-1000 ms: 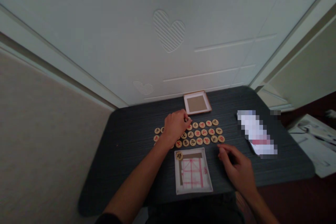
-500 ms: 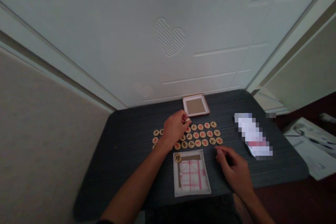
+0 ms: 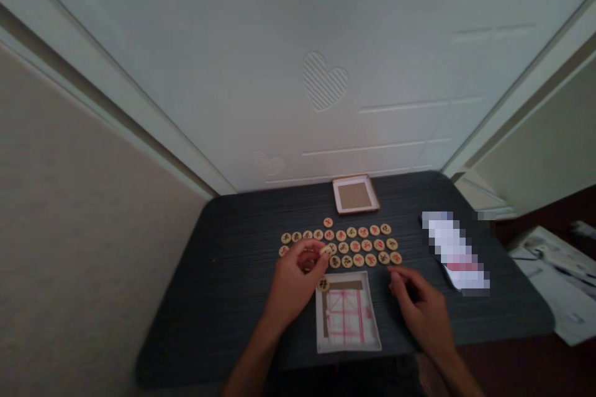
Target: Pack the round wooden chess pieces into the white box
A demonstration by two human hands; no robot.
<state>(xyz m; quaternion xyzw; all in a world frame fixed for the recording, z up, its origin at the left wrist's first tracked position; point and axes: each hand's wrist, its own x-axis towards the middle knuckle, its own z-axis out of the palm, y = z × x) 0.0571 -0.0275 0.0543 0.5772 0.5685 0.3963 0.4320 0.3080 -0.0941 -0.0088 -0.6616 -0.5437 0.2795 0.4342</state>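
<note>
My left hand (image 3: 295, 279) pinches a round xiangqi piece (image 3: 326, 250) between thumb and fingertips, tilted, over the left part of the rows. Several wooden pieces with red or black characters lie in three rows, among them a front-row piece (image 3: 358, 260). Part of the rows is hidden by the left hand. One red-marked piece (image 3: 328, 223) lies alone behind the back row. My right hand (image 3: 421, 310) rests at the right of the white box tray (image 3: 374, 316), fingers curled with nothing visible in them. Inside the tray are a black-marked piece (image 3: 323, 284) and a red-lined sheet (image 3: 345, 316).
An open box lid (image 3: 376, 198) lies at the back of the dark table (image 3: 223, 279). A blurred-out flat object (image 3: 454, 251) is at the right. Behind the table rises a white panel (image 3: 223, 105) with heart reliefs. Beyond the right edge stands a white item (image 3: 554, 285).
My left hand has drawn back towards me from behind the rows and now holds a piece over them. The lone red-marked piece has come into view. My right hand stays put.
</note>
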